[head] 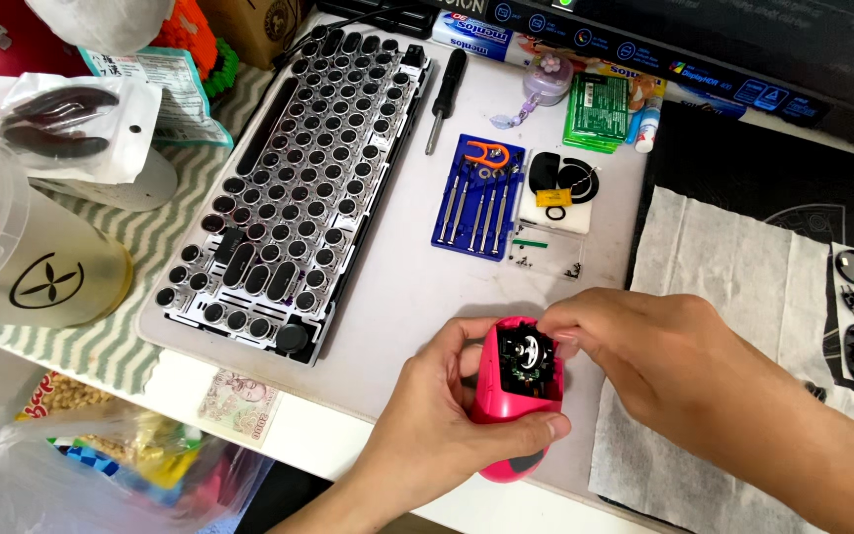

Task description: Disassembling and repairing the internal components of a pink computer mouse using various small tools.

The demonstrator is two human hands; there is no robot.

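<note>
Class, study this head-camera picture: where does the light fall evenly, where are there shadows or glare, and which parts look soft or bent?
Head view: even, bright light on the white desk; a soft shadow lies beside the left hand, which grips the pink mouse; the right hand is sharp; small glints show on the keyboard keys; the plastic cup at the left edge looks soft and stretched.
</note>
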